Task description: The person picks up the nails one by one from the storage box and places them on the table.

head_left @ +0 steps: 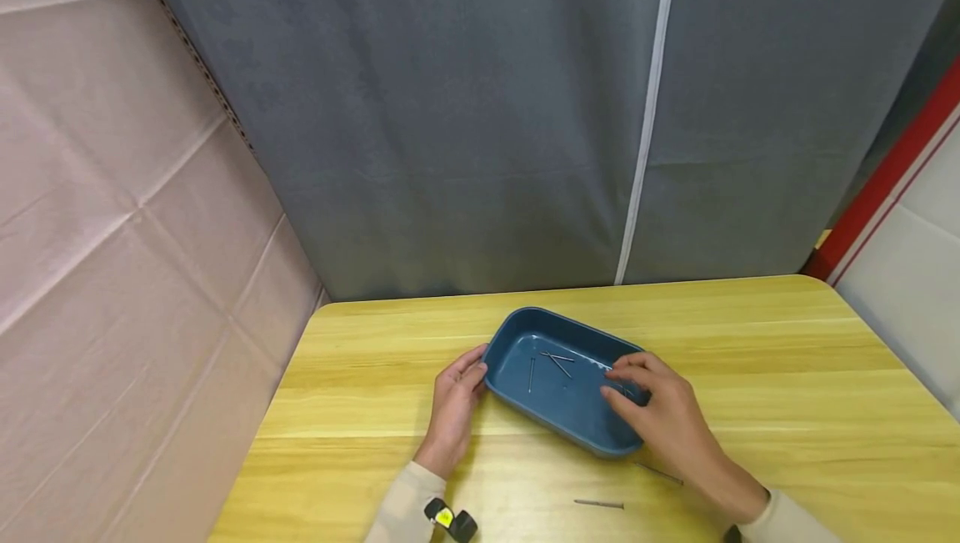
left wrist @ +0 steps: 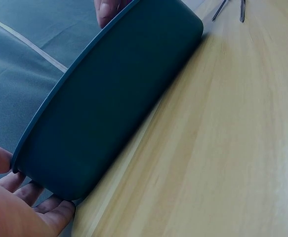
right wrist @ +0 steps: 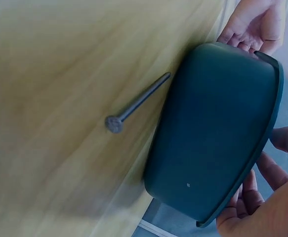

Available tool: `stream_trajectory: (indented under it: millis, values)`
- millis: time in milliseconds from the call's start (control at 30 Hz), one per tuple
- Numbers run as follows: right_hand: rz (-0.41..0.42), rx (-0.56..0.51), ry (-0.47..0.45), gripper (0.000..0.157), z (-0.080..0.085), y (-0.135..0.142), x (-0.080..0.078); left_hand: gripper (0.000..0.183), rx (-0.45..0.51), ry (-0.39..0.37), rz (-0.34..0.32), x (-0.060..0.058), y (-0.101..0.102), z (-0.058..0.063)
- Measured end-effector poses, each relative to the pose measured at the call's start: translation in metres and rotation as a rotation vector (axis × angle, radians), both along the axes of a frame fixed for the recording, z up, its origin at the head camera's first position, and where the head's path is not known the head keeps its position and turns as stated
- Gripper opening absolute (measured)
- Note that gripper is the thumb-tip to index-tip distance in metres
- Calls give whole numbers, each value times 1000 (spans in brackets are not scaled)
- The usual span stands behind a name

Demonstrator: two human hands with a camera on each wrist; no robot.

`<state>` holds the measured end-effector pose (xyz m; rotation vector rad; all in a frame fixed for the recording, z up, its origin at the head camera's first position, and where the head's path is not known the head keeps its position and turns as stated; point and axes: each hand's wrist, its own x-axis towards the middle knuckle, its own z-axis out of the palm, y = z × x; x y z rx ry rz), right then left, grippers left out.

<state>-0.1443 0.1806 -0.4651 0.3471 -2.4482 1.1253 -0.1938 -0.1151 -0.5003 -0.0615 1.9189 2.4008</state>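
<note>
A blue rectangular tray [head_left: 577, 426] stands on the table with several nails [head_left: 532, 376] lying inside it. My left hand [head_left: 453, 401] holds the tray's left end, thumb by the rim and fingers against the outer wall, as the left wrist view shows. Over the right end is my right hand [head_left: 663, 401], its thumb and forefinger apart above the inside of the tray; part of that end is hidden behind it. A nail [head_left: 598, 504] lies on the table in front of the tray. Another nail [right wrist: 139, 101] lies close beside the tray, near my right wrist.
The wooden table [head_left: 360, 376] reaches back to a grey curtain [head_left: 465, 151]. A pale cloth wall [head_left: 127, 318] is on the left, and a white panel with a red edge [head_left: 892, 184] is on the right.
</note>
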Motion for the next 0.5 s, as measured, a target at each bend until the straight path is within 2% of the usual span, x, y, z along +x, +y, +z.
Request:
stream_trajectory:
  millis: [200, 500]
  values:
    - [29, 11, -45, 17, 2, -3, -8, 42, 2, 0, -3, 0, 0, 0]
    - [117, 132, -99, 14, 2, -9, -21, 42, -5, -3, 0, 0, 0, 0]
